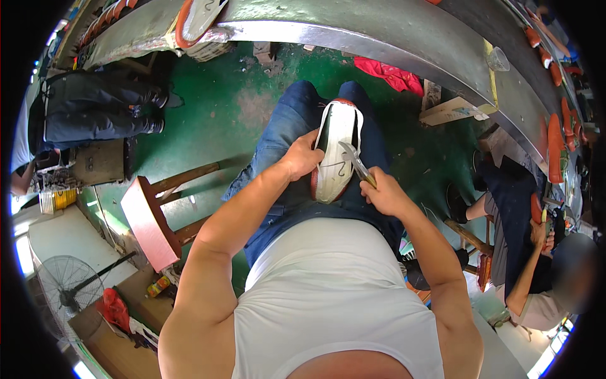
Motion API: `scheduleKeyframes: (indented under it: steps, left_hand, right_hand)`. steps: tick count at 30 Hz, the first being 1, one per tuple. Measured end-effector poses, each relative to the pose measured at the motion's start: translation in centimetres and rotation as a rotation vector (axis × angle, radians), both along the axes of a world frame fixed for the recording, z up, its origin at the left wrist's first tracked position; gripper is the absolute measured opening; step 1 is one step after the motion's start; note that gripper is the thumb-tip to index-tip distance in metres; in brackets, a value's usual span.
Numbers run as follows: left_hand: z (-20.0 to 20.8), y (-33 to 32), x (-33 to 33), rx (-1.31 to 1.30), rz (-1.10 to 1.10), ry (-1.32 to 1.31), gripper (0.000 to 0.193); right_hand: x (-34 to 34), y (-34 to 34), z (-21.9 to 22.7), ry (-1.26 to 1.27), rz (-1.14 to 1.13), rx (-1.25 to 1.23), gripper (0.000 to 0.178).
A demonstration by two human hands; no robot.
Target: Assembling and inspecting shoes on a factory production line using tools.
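Across my thighs lies a shoe upper on its last [336,148], sole side up. Its underside is white with a dark squiggle, and reddish-brown material shows at the toe and along the edges. My left hand [303,156] grips its left side, thumb over the edge and fingers hidden beneath. In my right hand [386,192] is a pair of pincers [357,162] with a curved metal head and a yellowish handle. The head rests at or just above the shoe's right side; whether it touches, I cannot tell.
A metal-edged workbench [353,39] curves ahead, with another shoe [197,22] at its edge. A wooden stool [151,221] stands left, near a fan [68,287]. Red cloth [391,76] lies under the bench. Co-workers sit to the right [536,252] and left [101,107].
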State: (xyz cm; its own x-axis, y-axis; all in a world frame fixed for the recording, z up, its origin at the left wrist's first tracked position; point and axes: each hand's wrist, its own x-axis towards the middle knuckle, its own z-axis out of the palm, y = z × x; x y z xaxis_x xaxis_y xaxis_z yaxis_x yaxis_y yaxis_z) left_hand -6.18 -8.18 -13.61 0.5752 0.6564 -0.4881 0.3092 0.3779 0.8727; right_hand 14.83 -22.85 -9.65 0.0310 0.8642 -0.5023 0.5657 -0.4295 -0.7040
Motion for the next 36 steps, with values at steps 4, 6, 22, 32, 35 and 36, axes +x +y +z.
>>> scheduleKeyframes:
  steps: [4,6,22,32,35,36]
  left_hand:
    - [1.4,-0.7,-1.5,-0.431,-0.057,-0.364,0.097]
    - [0.0,-2.3,-1.8,-0.308,-0.042,-0.324,0.099]
    - [-3.6,-4.9,1.3,0.074,0.447,0.099,0.057]
    - [-3.7,-3.8,1.0,0.673,0.188,0.126,0.052]
    - [-2.2,-3.5,0.7,0.76,-0.042,0.216,0.056]
    - [-2.3,-3.3,0.7,0.759,-0.08,0.222,0.057]
  right_hand:
    - [1.3,1.1,3.0,-0.037,0.19,-0.076,0.04]
    - [1.7,1.3,3.5,-0.15,0.376,0.04,0.045]
    - [-1.7,1.2,1.2,-0.307,0.453,0.205,0.039]
    - [0.6,5.7,0.6,-0.599,0.365,0.339,0.028]
    - [1.3,4.3,-2.9,-0.495,0.22,0.422,0.023]
    - [1.6,4.1,-3.2,-0.471,0.22,0.43,0.022]
